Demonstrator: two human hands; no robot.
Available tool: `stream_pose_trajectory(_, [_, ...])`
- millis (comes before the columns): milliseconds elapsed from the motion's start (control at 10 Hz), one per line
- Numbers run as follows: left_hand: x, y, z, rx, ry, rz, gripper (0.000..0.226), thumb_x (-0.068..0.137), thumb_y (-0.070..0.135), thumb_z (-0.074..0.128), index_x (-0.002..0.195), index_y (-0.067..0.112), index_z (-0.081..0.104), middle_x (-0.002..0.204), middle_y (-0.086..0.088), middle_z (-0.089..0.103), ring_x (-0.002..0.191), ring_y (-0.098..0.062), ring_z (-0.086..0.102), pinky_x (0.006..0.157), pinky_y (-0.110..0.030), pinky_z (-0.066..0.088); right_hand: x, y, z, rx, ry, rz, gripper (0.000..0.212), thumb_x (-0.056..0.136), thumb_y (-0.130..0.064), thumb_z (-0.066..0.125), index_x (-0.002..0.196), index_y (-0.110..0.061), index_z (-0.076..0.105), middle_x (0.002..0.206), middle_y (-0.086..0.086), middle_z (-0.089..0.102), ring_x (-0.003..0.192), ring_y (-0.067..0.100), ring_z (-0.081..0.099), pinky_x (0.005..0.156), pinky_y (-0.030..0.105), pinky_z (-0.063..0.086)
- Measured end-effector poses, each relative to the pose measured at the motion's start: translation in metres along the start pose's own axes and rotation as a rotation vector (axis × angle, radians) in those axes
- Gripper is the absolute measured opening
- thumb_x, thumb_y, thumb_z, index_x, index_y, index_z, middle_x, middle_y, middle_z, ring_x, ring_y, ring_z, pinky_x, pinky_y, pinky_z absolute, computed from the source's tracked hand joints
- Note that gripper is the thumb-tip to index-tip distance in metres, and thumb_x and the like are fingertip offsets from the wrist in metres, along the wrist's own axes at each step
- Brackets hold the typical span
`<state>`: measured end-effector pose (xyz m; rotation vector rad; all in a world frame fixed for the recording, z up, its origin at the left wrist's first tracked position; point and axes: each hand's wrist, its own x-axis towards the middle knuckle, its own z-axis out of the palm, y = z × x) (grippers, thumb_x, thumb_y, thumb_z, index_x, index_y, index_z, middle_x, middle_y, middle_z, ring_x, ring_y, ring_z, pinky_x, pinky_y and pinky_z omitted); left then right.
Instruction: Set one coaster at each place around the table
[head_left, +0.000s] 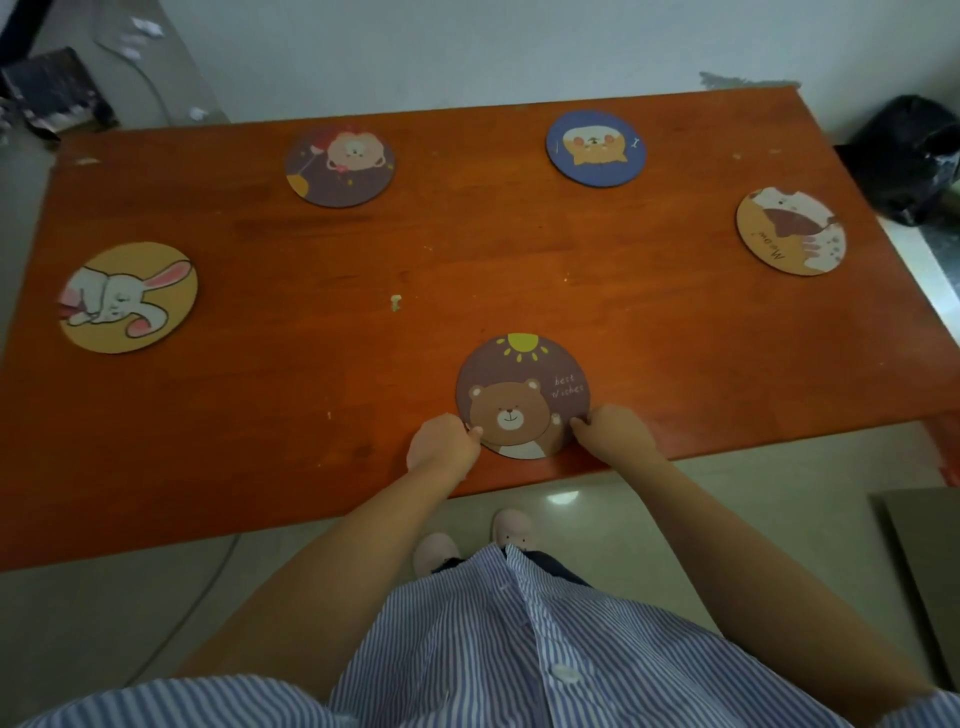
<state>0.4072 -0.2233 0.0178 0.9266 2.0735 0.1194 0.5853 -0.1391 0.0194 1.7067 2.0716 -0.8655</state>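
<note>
Five round coasters lie flat on the orange-brown wooden table (311, 364). A brown bear coaster (522, 387) sits near the front edge. My left hand (441, 441) pinches its left rim and my right hand (615, 431) pinches its right rim. A yellow rabbit coaster (129, 297) lies at the left end. A purple coaster (340, 166) and a blue dog coaster (596, 147) lie along the far side. An orange cat coaster (790, 231) lies at the right end.
A white wall runs behind the table. A black bag (911, 161) sits on the floor at the right. Dark clutter (52, 93) stands at the far left. A cable (197, 597) trails over the floor below the table's front edge. A small pale chip (396, 302) marks the tabletop.
</note>
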Motion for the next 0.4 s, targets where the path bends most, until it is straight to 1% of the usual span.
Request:
stream_pose_trajectory(100, [-0.003,-0.012,0.000,0.118,0.120,0.095,0.042,0.095,0.035,0.040,0.084,0.001,0.060,0.090,-0.021,0.066,0.086,-0.034,0.063,0.063,-0.034,0.042,0.001,0.004,0.001,0.009,0.013,-0.007,0.054,0.096,-0.026,0.045,0.046,-0.015,0.030,0.054,0.004,0.040,0.057,0.024,0.041,0.044,0.027,0.021])
stream_pose_trajectory(200, [-0.002,-0.033,-0.005,0.144,0.344,0.205,0.027,0.095,0.029,0.041,0.082,0.008,0.052,0.095,-0.017,0.062,0.091,-0.032,0.057,0.063,-0.035,0.037,-0.001,0.006,-0.009,0.119,0.048,0.005,0.052,0.097,-0.029,0.045,0.051,-0.006,0.038,0.054,0.014,0.047,0.056,0.025,0.044,0.049,0.030,0.034])
stream_pose_trajectory(300, [0.010,-0.055,-0.014,0.225,0.442,0.264,0.035,0.093,0.027,0.043,0.122,0.006,0.049,0.130,-0.018,0.048,0.121,-0.032,0.042,0.091,-0.042,0.042,-0.006,0.004,-0.034,0.239,0.145,-0.018,0.037,0.097,-0.025,0.048,0.066,-0.004,0.051,0.073,0.035,0.057,0.068,0.030,0.052,0.061,0.031,0.036])
stream_pose_trajectory(400, [0.019,-0.073,-0.013,0.360,0.341,0.243,0.058,0.097,0.038,0.031,0.146,0.010,0.015,0.158,-0.011,0.010,0.146,-0.026,0.006,0.118,-0.043,0.014,-0.024,-0.013,-0.092,0.400,0.327,-0.118,0.040,0.095,-0.024,0.051,0.062,-0.003,0.058,0.061,0.014,0.053,0.067,0.026,0.052,0.054,0.025,0.036])
